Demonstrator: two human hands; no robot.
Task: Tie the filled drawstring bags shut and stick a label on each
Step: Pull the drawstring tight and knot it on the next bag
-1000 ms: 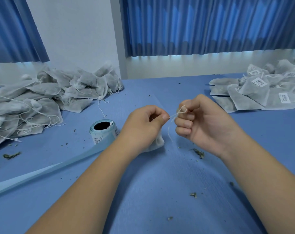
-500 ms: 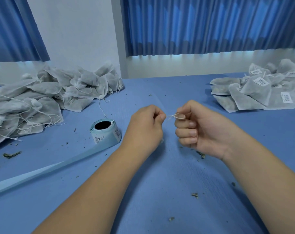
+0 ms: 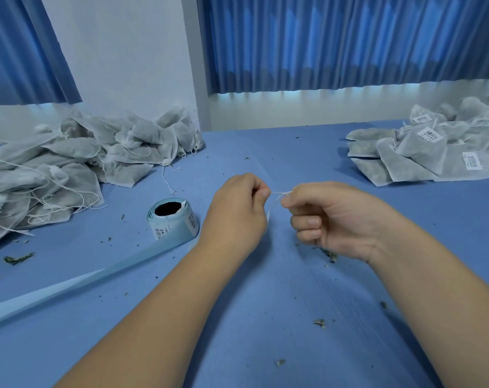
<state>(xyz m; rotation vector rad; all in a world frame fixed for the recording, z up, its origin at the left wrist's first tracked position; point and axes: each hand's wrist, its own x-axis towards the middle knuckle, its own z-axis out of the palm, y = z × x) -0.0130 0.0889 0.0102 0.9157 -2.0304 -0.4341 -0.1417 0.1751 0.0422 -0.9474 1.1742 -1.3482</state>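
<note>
My left hand and my right hand are held close together over the middle of the blue table. Each pinches one end of a thin white drawstring stretched short between them. The bag it belongs to is almost wholly hidden behind my left hand; only a sliver of white cloth shows under the string. A roll of labels stands just left of my left hand, its pale blue backing strip trailing to the front left.
A heap of unlabelled grey-white bags with loose strings lies at the left. A pile of labelled bags lies at the right rear. Dried herb crumbs dot the blue table.
The hands drew the string ends apart, so the loose loop has tightened into a short taut line. The bag, visible below my left hand a second ago, is now hidden behind it.
</note>
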